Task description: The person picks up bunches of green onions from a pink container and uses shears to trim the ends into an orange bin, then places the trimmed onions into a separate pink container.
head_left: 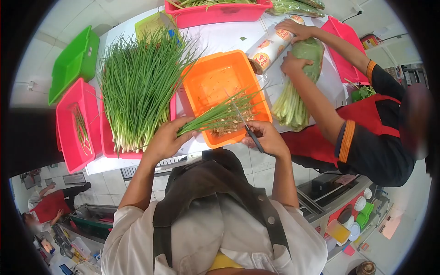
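My left hand is closed around a small bunch of spring onions, whose ends reach out over an orange bin. In my right hand is a knife with a black handle, its thin blade pointing up and away across the bunch. Brown root trimmings lie in the bin below. To the left, a thick pile of spring onions fills a pink tray, white ends towards me.
At the right a co-worker's hands rest on a bundle of wrapped greens and a roll of food wrap. A pink bin with a few stalks and a green bin stand left. Another pink bin is at the back.
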The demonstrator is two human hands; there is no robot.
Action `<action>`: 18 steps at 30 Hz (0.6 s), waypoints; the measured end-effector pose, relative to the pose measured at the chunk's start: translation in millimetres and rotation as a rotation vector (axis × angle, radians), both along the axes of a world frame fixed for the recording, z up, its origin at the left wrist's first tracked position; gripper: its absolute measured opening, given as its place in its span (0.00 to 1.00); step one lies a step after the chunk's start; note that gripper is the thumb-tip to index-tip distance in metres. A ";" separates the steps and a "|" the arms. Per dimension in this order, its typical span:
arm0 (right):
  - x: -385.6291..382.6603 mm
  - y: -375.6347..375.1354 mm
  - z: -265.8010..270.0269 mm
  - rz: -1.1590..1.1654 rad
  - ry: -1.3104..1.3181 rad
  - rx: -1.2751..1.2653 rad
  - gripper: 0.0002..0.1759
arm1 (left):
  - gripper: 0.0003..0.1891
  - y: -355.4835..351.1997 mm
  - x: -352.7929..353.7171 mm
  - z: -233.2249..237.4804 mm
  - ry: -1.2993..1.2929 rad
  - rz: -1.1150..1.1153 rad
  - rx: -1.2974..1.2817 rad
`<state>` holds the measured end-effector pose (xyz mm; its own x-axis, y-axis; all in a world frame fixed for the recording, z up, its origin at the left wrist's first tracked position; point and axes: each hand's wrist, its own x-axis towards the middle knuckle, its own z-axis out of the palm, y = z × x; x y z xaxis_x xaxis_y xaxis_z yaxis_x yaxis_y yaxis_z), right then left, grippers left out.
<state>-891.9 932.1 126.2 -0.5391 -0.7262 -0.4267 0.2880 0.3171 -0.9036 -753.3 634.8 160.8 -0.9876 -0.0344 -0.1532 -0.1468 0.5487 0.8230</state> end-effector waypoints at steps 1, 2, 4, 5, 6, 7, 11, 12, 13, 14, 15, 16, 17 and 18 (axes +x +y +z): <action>-0.2 1.8 0.2 -0.003 0.000 -0.004 0.28 | 0.22 1.1 -0.9 5.7 -0.038 0.003 0.032; -0.4 3.4 1.4 -0.006 -0.001 -0.007 0.28 | 0.22 1.9 -1.4 8.1 -0.077 0.006 0.064; 0.4 5.1 1.8 -0.002 0.031 0.001 0.28 | 0.22 1.6 -0.7 4.2 -0.044 -0.008 0.053; 0.0 5.4 0.6 0.005 0.065 0.012 0.28 | 0.21 1.7 -0.4 2.5 -0.028 -0.016 0.048; -0.5 5.1 0.7 0.013 0.100 0.022 0.28 | 0.21 2.3 -0.9 2.8 -0.021 -0.020 0.042; 0.0 4.6 2.0 0.019 0.109 0.034 0.28 | 0.21 3.1 -1.0 4.5 -0.013 -0.023 0.036; 1.2 0.4 4.5 0.041 0.099 0.061 0.28 | 0.20 4.0 0.2 3.5 0.000 -0.027 0.009; 1.3 -0.3 4.2 0.047 0.085 0.063 0.28 | 0.20 4.3 0.1 5.2 -0.016 -0.021 0.022; 1.8 -1.3 4.8 0.043 0.069 0.065 0.28 | 0.20 4.9 -0.3 8.8 -0.032 -0.015 0.035; 2.2 -2.3 5.6 0.039 0.053 0.067 0.29 | 0.20 5.1 -0.1 10.5 -0.048 -0.009 0.047; 1.9 -3.2 6.1 0.034 0.037 0.069 0.29 | 0.20 4.9 0.4 10.1 -0.039 -0.005 0.032; 1.3 -3.1 4.5 0.029 0.044 0.078 0.29 | 0.20 5.0 1.0 9.7 -0.030 -0.001 0.016; 0.5 -2.8 1.6 0.024 0.051 0.086 0.28 | 0.20 5.0 1.6 9.6 -0.021 0.004 0.000; -0.3 -3.5 1.1 0.019 0.058 0.094 0.28 | 0.20 4.3 1.7 8.8 -0.027 0.003 0.011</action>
